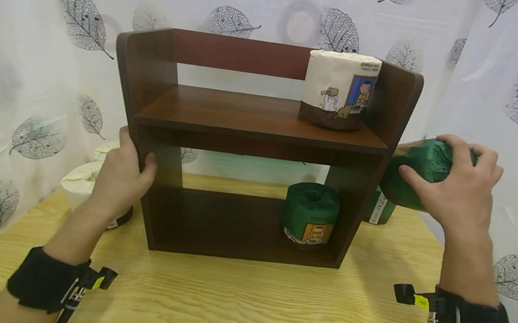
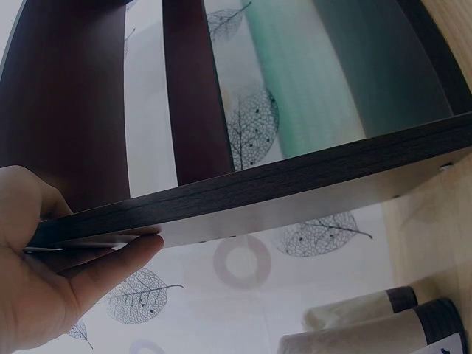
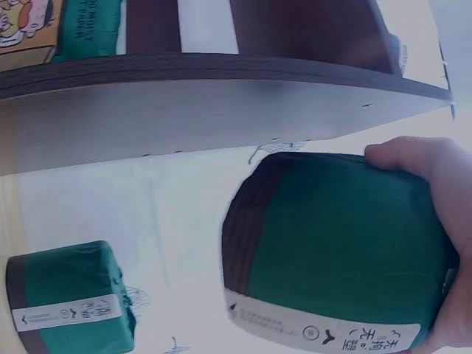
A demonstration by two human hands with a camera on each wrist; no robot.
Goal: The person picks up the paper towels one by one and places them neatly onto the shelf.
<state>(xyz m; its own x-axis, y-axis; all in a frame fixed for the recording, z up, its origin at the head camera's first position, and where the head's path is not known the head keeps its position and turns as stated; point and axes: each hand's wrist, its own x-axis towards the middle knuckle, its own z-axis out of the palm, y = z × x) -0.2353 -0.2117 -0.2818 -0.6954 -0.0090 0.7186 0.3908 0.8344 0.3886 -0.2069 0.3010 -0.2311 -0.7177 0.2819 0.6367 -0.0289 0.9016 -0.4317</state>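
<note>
A dark brown two-tier shelf (image 1: 262,142) stands on the table. My left hand (image 1: 120,175) grips the front edge of its left side panel, thumb inside and fingers outside, as the left wrist view also shows. To the right of the shelf, my right hand (image 1: 467,188) holds a green-wrapped toilet roll (image 3: 339,243) up off the table, near the right side panel. A cream toilet roll (image 1: 334,91) with cartoon print sits upright at the right end of the upper tier. Below it, a green toilet roll (image 1: 310,213) stands at the right of the lower tier.
Another green toilet roll (image 3: 70,299) stands on the table beyond the shelf's right side. Cream toilet rolls (image 1: 80,180) stand at the left, partly hidden by my left arm. A leaf-patterned curtain (image 1: 275,4) hangs behind the wooden table (image 1: 225,304).
</note>
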